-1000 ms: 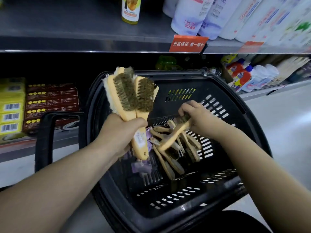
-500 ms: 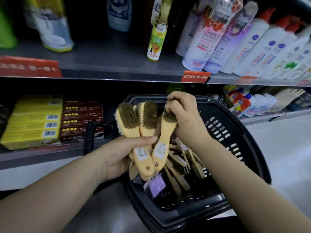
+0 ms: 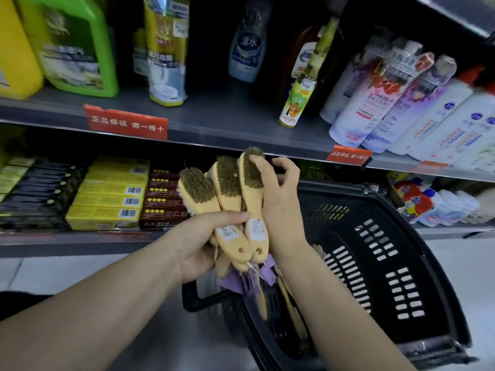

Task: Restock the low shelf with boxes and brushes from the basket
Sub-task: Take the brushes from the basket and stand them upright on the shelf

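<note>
"What is the person holding?"

"A fan of wooden brushes point(image 3: 227, 194), bristles up, above the black basket point(image 3: 401, 263). The left hand point(image 3: 198, 247) grips the handles. The right hand point(image 3: 278, 207) pinches the head of the rightmost brush."

"And the low shelf point(image 3: 53, 243)?"

"Just behind, stacked with yellow boxes point(image 3: 107, 194). Loose brushes point(image 3: 262, 301) lie in the basket."

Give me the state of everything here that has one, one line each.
Left hand: grips the brushes by their handles.
Right hand: pinches the rightmost brush's head.
Brushes: upright, bristles up, fanned out.
Basket: holds a few more brushes.
Yellow boxes: stacked flat on the low shelf.
</note>
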Available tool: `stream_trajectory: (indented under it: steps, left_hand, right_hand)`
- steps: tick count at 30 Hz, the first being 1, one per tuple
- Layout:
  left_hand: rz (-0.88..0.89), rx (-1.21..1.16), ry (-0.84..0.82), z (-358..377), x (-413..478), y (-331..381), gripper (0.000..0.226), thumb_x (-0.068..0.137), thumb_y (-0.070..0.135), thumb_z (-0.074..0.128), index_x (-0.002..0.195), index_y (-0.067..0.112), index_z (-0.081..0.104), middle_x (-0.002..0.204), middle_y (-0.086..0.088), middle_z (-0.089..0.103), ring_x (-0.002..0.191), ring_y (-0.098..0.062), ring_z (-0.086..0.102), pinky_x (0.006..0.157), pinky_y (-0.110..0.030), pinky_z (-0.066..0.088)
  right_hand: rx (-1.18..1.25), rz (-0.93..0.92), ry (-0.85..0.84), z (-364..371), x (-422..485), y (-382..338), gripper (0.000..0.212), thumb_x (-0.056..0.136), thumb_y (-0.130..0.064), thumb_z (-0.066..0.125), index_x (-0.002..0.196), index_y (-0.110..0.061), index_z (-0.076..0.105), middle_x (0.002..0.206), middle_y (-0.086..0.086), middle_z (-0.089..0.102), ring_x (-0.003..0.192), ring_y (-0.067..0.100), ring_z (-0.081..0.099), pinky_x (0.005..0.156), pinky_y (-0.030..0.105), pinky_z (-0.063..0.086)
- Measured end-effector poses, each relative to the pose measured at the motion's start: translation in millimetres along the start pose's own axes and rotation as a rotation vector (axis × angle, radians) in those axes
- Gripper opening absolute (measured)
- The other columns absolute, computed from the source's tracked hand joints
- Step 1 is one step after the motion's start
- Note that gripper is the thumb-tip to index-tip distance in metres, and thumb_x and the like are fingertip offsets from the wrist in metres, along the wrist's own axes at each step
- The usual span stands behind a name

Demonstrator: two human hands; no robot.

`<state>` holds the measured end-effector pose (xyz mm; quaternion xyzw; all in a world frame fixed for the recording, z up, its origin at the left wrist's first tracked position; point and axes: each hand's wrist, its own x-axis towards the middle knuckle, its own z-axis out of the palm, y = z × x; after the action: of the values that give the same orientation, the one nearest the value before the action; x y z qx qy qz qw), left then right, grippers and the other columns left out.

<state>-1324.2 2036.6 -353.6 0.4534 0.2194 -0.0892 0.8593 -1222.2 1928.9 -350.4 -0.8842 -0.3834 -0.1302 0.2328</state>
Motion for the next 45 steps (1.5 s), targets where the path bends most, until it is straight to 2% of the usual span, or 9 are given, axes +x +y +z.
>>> stream_trajectory:
  steps: [2,4,7,12,15,20,26,39,45]
  left_hand:
    - [0.019,0.015,-0.015,-2.5,-0.6,2.7,0.021,0.058,0.027,0.074,0.066,0.008,0.076,0.064,-0.017,0.065,0.048,-0.029,0.056,0.038,-0.026,0.041]
    - [0.023,0.024,-0.012,-4.4,0.4,4.2,0.023,0.057,0.027,0.075,0.067,0.007,0.074,0.062,-0.017,0.062,0.044,-0.029,0.053,0.030,-0.021,0.038]
    - [0.024,0.050,0.001,-6.5,3.2,4.9,0.026,0.049,0.029,0.077,0.063,0.008,0.074,0.060,-0.016,0.063,0.051,-0.030,0.052,0.039,-0.025,0.039]
    - [0.030,0.008,0.118,-5.1,7.5,4.8,0.015,0.063,0.017,0.074,0.066,0.004,0.070,0.056,-0.015,0.061,0.041,-0.026,0.052,0.034,-0.020,0.037]
    - [0.074,-0.022,0.217,-5.3,12.6,4.9,0.012,0.068,0.008,0.074,0.078,0.003,0.069,0.066,-0.014,0.064,0.056,-0.025,0.058,0.046,-0.025,0.042]
    - [0.099,-0.001,0.319,-11.7,12.4,8.7,0.009,0.074,0.002,0.071,0.082,0.004,0.069,0.075,-0.015,0.071,0.065,-0.022,0.066,0.058,-0.030,0.051]
    - [0.113,0.008,0.570,-29.2,12.8,12.4,0.014,0.081,-0.003,0.062,0.076,-0.001,0.049,0.061,-0.018,0.048,0.023,-0.020,0.047,0.026,-0.022,0.038]
    - [0.002,-0.060,0.559,-40.3,33.7,-4.3,0.034,0.077,0.012,0.069,0.105,-0.006,0.065,0.079,-0.020,0.061,0.059,-0.028,0.056,0.047,-0.026,0.040]
    - [-0.113,-0.176,0.388,-16.1,15.2,-18.0,0.018,0.085,0.011,0.061,0.092,-0.005,0.067,0.065,-0.016,0.056,0.028,-0.018,0.050,0.029,-0.012,0.033]
  right_hand:
    - [0.072,0.001,-0.016,2.5,-2.5,-11.1,0.049,0.089,-0.030,0.054,0.129,-0.043,0.030,0.111,-0.030,0.029,0.086,0.001,0.052,0.065,0.025,0.042]
    - [0.141,0.023,-0.032,3.3,-6.0,-11.4,0.049,0.084,-0.039,0.048,0.125,-0.049,0.023,0.110,-0.017,0.037,0.086,0.015,0.057,0.069,0.034,0.046]
    - [0.421,0.192,-0.014,1.4,-7.6,-10.2,0.031,0.076,-0.056,0.033,0.105,-0.051,0.042,0.092,-0.025,0.059,0.087,0.006,0.059,0.079,0.034,0.048]
    - [0.968,0.396,-0.019,-7.2,-22.0,-13.8,0.046,0.090,0.005,0.034,0.113,-0.023,0.063,0.095,-0.005,0.072,0.084,0.013,0.067,0.075,0.027,0.056]
    - [1.242,0.543,-0.127,-5.8,-31.9,-13.9,0.040,0.093,-0.006,0.037,0.110,-0.024,0.068,0.105,0.005,0.072,0.097,0.024,0.068,0.080,0.038,0.056]
    - [1.463,0.632,-0.214,-2.4,-34.9,-17.3,0.033,0.090,0.004,0.049,0.116,-0.011,0.062,0.105,0.008,0.072,0.092,0.020,0.069,0.076,0.031,0.057]
    - [1.498,0.793,-0.246,2.0,-30.1,-15.0,0.029,0.090,0.006,0.049,0.118,0.000,0.056,0.090,0.007,0.071,0.074,0.015,0.069,0.067,0.027,0.057]
    - [1.518,0.916,-0.359,11.6,-6.8,-9.4,0.022,0.095,0.004,0.042,0.115,0.007,0.050,0.093,0.017,0.067,0.079,0.022,0.067,0.065,0.027,0.058]
    - [1.487,1.064,-0.382,19.1,29.9,-5.6,0.019,0.097,0.003,0.037,0.091,0.010,0.054,0.082,0.018,0.059,0.071,0.023,0.059,0.057,0.028,0.058]
